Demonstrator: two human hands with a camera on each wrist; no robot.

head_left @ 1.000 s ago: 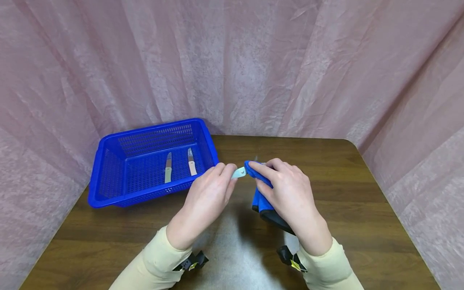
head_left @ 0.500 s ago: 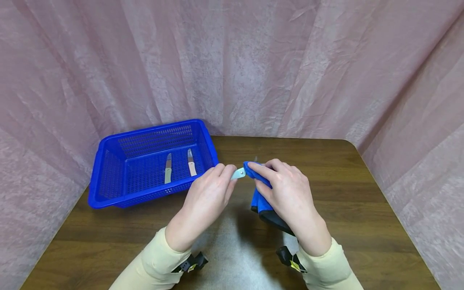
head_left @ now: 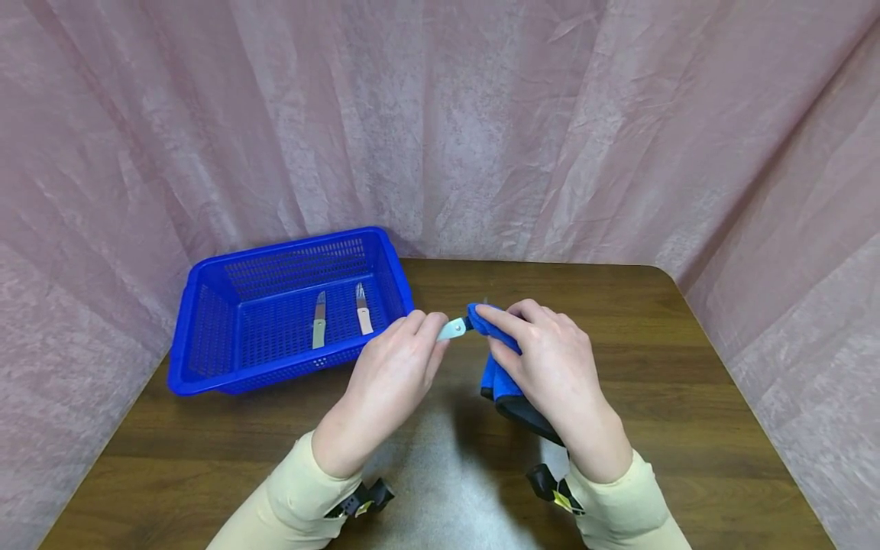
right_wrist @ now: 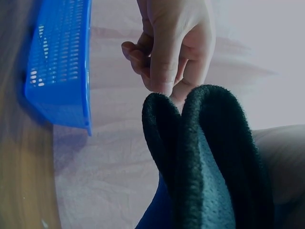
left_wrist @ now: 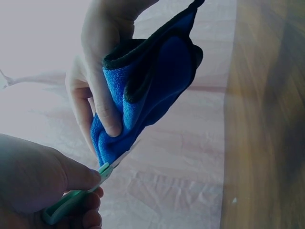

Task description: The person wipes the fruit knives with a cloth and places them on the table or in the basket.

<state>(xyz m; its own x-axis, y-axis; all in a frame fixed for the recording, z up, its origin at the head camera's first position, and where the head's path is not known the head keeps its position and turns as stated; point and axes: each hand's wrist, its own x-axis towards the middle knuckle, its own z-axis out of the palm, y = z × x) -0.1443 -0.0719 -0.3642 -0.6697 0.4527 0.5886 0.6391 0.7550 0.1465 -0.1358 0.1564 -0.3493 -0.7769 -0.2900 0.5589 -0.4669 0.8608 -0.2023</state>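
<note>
My left hand (head_left: pixel 395 363) grips a small knife by its mint-green handle (head_left: pixel 452 329), over the middle of the table. In the left wrist view part of the blade (left_wrist: pixel 122 158) shows beside the cloth. With my right hand (head_left: pixel 553 363) I pinch a folded blue cloth (left_wrist: pixel 162 81) with dark edging around the blade, so most of the blade is hidden. The cloth's loose end hangs below the right hand. A right wrist view has the cloth's dark folded edge (right_wrist: pixel 190 157) in front, hiding the knife.
Left of my hands, a blue plastic basket (head_left: pixel 241 379) stands on the wooden table (head_left: pixel 660 367). Inside it lie a knife with a pale green handle (head_left: pixel 319 333) and one with a pale pink handle (head_left: pixel 364 319). A pink curtain (head_left: pixel 467 130) hangs behind the table.
My right hand and the cloth have shifted slightly right, away from the handle, baring a dark bit of the knife beside it. The left hand has stayed nearly still.
</note>
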